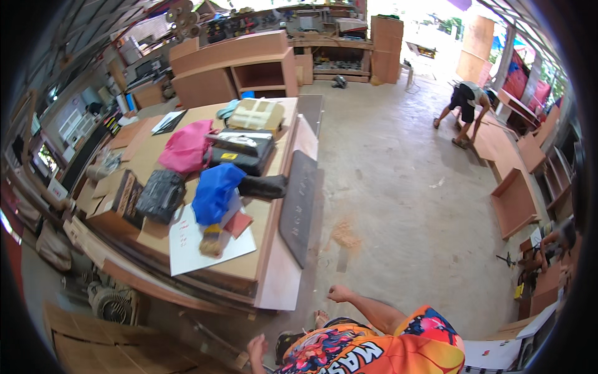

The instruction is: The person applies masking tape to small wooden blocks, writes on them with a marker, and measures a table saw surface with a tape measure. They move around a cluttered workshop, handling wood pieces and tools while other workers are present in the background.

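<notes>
My left hand [256, 346] hangs low by my side, fingers loosely bent and somewhat apart, with nothing visible in it. Held out in front of my body, my right hand [339, 293] is curled closed, and no object shows in it. Both hands are apart from the stacked board table [266, 268] at the left. On its near corner lies a white panel [182, 257] with a brush [212, 243] and a reddish sheet [238, 224]. A blue bag [215, 190] sits beyond them. A dark board with chalk marks [298, 209] leans along the table's right side.
Sawdust [344, 234] lies on the concrete floor [386, 187]. A person [467, 109] bends over wooden panels [495, 146] at the far right; another person's arm [551, 243] shows nearer. A motor [112, 303] stands beneath the table's left end. A wooden cabinet [265, 75] stands behind.
</notes>
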`<state>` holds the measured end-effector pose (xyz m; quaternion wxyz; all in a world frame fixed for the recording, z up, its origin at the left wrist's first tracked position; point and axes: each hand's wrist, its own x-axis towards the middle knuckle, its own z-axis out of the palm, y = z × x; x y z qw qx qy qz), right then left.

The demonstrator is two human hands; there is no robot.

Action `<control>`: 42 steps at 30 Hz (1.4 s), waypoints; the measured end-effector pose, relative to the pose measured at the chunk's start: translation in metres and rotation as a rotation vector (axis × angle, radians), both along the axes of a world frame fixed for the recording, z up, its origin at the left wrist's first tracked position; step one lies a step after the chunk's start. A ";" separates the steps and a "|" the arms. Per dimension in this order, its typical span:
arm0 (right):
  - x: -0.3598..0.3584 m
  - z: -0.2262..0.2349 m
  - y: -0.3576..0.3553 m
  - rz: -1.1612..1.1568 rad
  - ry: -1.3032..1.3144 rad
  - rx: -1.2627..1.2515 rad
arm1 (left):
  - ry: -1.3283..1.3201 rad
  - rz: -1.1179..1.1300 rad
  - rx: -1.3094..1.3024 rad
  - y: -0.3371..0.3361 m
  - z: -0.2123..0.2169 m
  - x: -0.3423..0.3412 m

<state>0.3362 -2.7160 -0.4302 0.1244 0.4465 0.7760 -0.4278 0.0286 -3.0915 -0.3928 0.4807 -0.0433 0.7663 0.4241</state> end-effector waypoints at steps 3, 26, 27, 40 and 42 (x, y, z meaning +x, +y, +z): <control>0.053 0.024 0.046 -0.319 0.064 -0.118 | -0.029 -0.252 0.100 0.152 0.024 -0.011; 0.383 -0.011 0.408 -1.575 0.128 -0.545 | 0.121 -1.248 0.103 1.032 0.011 0.206; 0.392 -0.015 0.425 -1.560 0.083 -0.589 | 0.167 -1.248 0.164 1.076 0.010 0.219; 0.600 -0.030 1.009 -1.012 -0.114 -0.301 | -0.108 -0.630 -0.076 1.288 -0.016 0.343; 0.608 -0.014 1.129 -1.004 -0.060 -0.142 | -0.157 -0.604 -0.137 1.290 -0.046 0.358</control>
